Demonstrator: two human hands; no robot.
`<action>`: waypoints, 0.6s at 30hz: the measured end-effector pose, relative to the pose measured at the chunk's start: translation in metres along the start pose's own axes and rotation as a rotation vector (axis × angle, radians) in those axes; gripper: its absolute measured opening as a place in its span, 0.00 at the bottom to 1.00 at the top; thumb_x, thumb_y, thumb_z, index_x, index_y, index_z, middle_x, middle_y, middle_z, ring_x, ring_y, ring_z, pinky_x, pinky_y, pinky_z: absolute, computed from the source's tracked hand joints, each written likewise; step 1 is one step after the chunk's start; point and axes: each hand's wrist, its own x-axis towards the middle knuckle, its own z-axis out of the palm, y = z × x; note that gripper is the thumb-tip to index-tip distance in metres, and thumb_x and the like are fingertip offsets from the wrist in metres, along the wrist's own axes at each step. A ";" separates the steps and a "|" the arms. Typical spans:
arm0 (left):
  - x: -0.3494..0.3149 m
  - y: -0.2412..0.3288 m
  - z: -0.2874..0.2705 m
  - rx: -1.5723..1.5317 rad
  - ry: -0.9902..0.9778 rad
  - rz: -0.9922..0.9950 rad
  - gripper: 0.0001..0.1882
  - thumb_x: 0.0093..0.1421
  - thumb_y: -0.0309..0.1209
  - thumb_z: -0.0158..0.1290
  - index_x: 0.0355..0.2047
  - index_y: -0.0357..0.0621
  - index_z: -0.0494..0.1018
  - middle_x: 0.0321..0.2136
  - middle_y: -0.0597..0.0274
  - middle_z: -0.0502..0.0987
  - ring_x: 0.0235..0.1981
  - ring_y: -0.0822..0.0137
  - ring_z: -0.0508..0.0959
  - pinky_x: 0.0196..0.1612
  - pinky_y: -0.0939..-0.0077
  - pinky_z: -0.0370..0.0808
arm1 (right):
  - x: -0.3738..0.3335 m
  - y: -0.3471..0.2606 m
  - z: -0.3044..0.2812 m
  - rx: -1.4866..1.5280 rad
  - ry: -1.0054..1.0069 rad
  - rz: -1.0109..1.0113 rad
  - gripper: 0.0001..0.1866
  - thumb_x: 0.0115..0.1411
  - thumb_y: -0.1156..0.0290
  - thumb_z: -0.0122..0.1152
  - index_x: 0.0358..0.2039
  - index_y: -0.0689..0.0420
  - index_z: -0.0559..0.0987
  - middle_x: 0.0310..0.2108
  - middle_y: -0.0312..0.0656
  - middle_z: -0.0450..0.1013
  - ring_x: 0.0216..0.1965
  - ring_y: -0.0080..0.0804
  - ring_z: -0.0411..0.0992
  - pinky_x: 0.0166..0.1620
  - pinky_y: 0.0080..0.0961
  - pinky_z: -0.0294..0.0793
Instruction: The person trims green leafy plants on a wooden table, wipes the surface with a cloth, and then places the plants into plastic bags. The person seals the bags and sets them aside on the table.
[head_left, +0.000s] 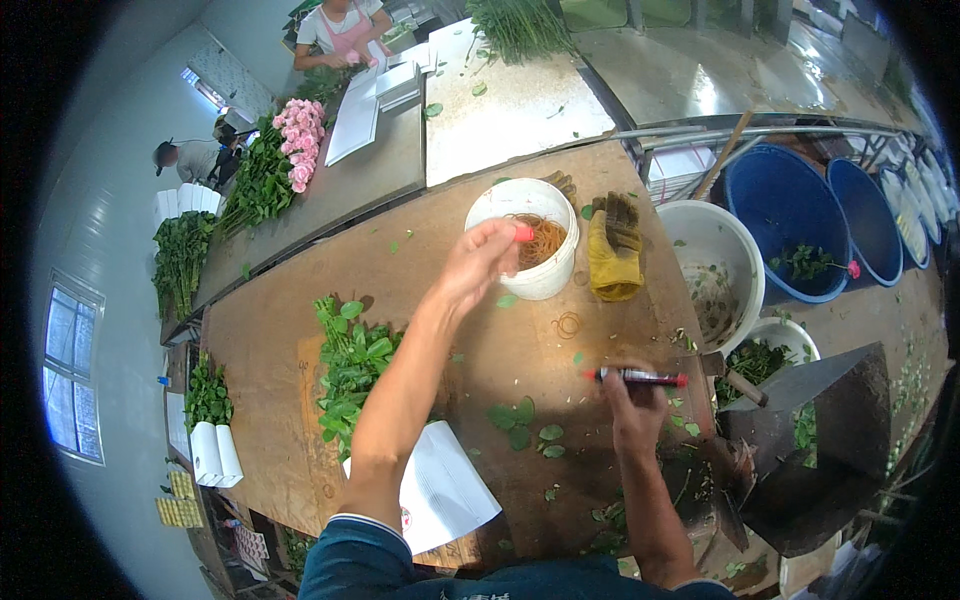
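My left hand (483, 260) is raised over the rim of a white bucket (550, 280), pinching a small red marker cap (523, 233). Tan rubber bands (543, 240) lie inside that bucket. In my right hand (638, 410), slightly smeared by motion, is a black and red marker (650, 378) without its cap, held roughly level above the wooden table (270, 350). Beneath my left forearm lies a leafy bunch of stems (350, 365), with white wrapping paper (450, 495) at its near end. What is inside the wrap is hidden.
Yellow work gloves (615, 255) lie right of the bucket, loose rubber bands (568, 325) nearer me. Blue tubs (785, 220) and a white tub (710, 270) stand at right. A metal blade-like piece (820, 450) juts by the table's right edge. Pink roses (300, 140) and a person (345, 35) are beyond.
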 end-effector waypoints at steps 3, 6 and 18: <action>-0.039 -0.002 0.016 -0.221 -0.114 -0.005 0.14 0.72 0.38 0.54 0.49 0.41 0.76 0.32 0.71 0.77 0.28 0.78 0.72 0.34 0.80 0.72 | 0.027 -0.034 0.040 0.019 -0.024 -0.209 0.08 0.70 0.74 0.60 0.46 0.63 0.79 0.35 0.38 0.78 0.32 0.21 0.76 0.38 0.21 0.79; -0.071 -0.003 0.031 -0.310 -0.119 -0.029 0.14 0.72 0.38 0.53 0.50 0.41 0.76 0.34 0.70 0.79 0.30 0.80 0.73 0.35 0.80 0.73 | 0.037 -0.058 0.068 0.026 -0.074 -0.305 0.08 0.70 0.73 0.59 0.47 0.63 0.79 0.35 0.39 0.78 0.32 0.22 0.77 0.38 0.21 0.79; -0.132 0.005 0.065 -0.189 -0.112 0.026 0.17 0.73 0.40 0.52 0.51 0.39 0.76 0.27 0.70 0.75 0.26 0.76 0.72 0.31 0.80 0.70 | 0.010 -0.063 0.080 0.024 -0.090 -0.277 0.09 0.69 0.71 0.63 0.44 0.64 0.80 0.32 0.37 0.79 0.32 0.20 0.77 0.36 0.20 0.79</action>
